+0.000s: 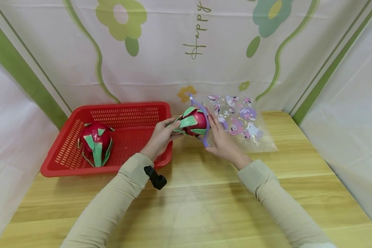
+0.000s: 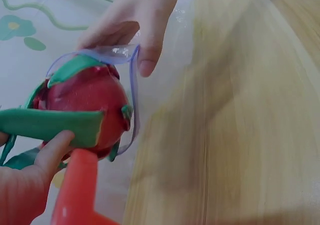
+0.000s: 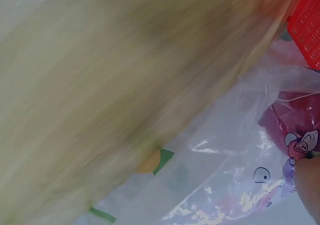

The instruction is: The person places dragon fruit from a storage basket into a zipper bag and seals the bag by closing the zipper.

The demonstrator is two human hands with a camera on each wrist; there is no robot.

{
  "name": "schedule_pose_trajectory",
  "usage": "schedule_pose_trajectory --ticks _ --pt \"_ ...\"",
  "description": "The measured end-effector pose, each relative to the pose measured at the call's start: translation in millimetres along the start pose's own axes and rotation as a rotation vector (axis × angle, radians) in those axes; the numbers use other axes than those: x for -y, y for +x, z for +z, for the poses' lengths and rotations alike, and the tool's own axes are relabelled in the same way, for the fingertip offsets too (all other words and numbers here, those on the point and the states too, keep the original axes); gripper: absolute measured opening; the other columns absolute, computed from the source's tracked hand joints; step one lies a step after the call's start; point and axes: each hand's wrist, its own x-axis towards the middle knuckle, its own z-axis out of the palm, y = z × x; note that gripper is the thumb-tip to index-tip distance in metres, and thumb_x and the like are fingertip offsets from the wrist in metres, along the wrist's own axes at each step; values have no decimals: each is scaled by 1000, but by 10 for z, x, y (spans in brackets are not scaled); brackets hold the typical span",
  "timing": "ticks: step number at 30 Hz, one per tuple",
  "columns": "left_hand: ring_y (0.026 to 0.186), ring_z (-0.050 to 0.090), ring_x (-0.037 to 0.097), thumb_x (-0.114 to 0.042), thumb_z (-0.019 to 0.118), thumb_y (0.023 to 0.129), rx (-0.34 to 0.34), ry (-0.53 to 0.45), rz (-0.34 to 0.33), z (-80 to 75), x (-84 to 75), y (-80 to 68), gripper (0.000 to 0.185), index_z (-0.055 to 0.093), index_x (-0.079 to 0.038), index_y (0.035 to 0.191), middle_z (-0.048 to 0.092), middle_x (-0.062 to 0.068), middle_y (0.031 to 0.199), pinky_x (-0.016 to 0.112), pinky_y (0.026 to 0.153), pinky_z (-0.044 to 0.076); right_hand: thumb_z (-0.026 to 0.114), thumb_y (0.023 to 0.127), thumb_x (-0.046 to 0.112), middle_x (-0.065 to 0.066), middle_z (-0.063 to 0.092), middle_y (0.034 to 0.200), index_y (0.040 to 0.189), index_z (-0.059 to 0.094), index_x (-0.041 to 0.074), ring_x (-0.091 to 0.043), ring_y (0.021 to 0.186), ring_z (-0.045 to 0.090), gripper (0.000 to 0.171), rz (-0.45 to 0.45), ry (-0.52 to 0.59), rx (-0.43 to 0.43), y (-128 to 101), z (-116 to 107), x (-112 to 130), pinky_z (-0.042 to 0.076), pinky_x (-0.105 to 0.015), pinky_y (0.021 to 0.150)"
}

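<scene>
My left hand (image 1: 162, 137) grips a dragon fruit (image 1: 199, 121) by its green leaf-like scales, the thumb lying on one broad scale. The red body points right, into the mouth of a clear plastic bag (image 1: 261, 139) with cartoon prints. A purple edge (image 2: 134, 80) of the bag stands spread around the fruit in the left wrist view. On the other side, my right hand (image 1: 224, 142) holds the bag near that mouth, its thumb low and fingers further up. The right wrist view shows the fruit's red body (image 3: 280, 125) through the film.
To the left stands a red plastic basket (image 1: 90, 171) with perforated walls. Another dragon fruit (image 1: 97, 137) lies in its left half. A flower-patterned cloth (image 1: 161, 51) hangs behind the wooden table (image 1: 198, 213). A black strap (image 1: 156, 178) sits at my left cuff.
</scene>
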Motion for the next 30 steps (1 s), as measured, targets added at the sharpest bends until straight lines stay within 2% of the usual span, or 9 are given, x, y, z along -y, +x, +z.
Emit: schedule_pose_trajectory --ticks 4,8,11,16,20,24,27,30 --pt "99 59 12 -16 47 100 -61 12 3 30 1 4 46 41 -5 144 49 17 139 25 89 54 77 76 13 -22 5 160 152 1 0 -41 145 20 108 -32 19 6 16 16 9 33 -54 111" --pt "100 56 13 -12 50 99 -106 35 22 59 -2 -1 46 42 -6 144 48 12 140 27 94 53 75 77 12 -21 6 160 153 0 2 -38 146 18 107 -50 56 15 25 23 20 28 -52 115" --pt "103 54 15 -10 50 98 -120 53 34 67 -5 1 47 41 -7 144 46 10 142 25 92 53 75 76 13 -20 6 160 153 3 2 -38 146 18 106 -61 61 23 29 22 33 27 -51 116" --pt "117 49 21 -3 50 97 -99 136 67 81 -3 18 48 42 -5 144 44 11 146 15 78 49 75 75 14 -19 8 160 152 6 1 -38 146 20 104 -74 59 26 37 25 55 27 -51 116" --pt "123 50 25 2 51 95 -64 284 107 110 17 34 48 43 -4 143 44 10 148 19 82 49 75 77 15 -19 14 160 153 8 3 -38 143 27 102 -59 72 47 35 49 65 33 -52 112" --pt "128 49 26 1 53 94 -23 480 158 140 53 66 49 43 -2 142 46 12 147 33 100 47 74 80 18 -21 24 156 151 13 3 -39 138 35 95 -44 105 60 33 77 65 37 -53 109" --pt "131 47 28 -2 54 94 2 616 179 155 62 89 48 45 -2 141 49 15 144 40 108 43 73 80 17 -22 31 152 150 17 2 -38 135 39 90 -42 132 56 32 93 61 38 -53 109" --pt "129 48 30 -5 54 95 35 727 178 158 40 104 48 43 -2 142 49 17 142 43 108 42 73 80 16 -21 30 152 149 18 2 -37 135 40 90 -41 145 58 30 95 64 39 -53 108"
